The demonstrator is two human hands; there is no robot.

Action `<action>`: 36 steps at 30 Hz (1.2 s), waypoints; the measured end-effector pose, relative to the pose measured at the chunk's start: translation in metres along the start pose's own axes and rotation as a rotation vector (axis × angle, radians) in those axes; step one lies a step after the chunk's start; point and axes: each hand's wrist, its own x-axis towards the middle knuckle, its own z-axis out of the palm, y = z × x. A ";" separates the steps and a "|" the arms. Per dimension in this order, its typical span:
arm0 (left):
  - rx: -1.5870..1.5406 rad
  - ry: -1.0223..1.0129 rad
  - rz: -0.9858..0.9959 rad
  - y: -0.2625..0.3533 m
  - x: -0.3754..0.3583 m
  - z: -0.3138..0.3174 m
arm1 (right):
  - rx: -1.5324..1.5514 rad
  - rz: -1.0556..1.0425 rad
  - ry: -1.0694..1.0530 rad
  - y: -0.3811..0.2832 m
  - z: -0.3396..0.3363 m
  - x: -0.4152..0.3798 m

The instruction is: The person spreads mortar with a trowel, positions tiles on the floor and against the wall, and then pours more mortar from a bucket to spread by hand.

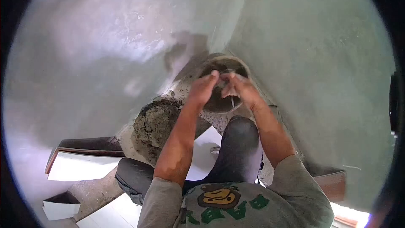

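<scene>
Both hands are over a round bucket (242, 65) with a dark inside, which stands in the corner between two walls. My left hand (203, 88) hangs over its left side, thumb pointing inward and the other fingers mostly hidden. From the right, my right hand (243, 88) reaches in with its fingers apart and blurred by motion, the tips close to the left thumb. I cannot tell whether anything small is between the hands. Below the right fingers, a thin pale streak shows against the bucket's dark inside.
A heap of wet grey mortar (156, 122) lies left of the bucket. White tile pieces (84, 165) lean at the left wall, with a smaller cut piece (62, 210) below. Another white tile (204, 154) lies by my knee (240, 137). Brownish tile pieces (331, 185) rest at the right wall.
</scene>
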 end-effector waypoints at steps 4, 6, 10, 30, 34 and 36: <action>-0.270 0.188 0.002 -0.032 -0.044 -0.054 | -0.024 0.079 0.348 -0.001 -0.054 -0.001; -0.315 0.225 -0.060 -0.048 -0.069 -0.072 | -0.124 0.091 0.542 0.008 -0.069 -0.003; -0.343 0.323 -0.178 -0.091 -0.118 -0.098 | -0.020 0.110 0.556 0.016 -0.077 -0.010; -0.101 0.474 -0.192 -0.083 -0.148 -0.130 | 0.046 0.098 0.936 -0.018 -0.115 -0.185; -0.087 0.447 -0.188 -0.101 -0.150 -0.135 | -0.133 0.243 1.216 0.008 -0.145 -0.253; -0.077 0.443 -0.199 -0.106 -0.152 -0.136 | -0.183 0.312 1.314 0.023 -0.161 -0.286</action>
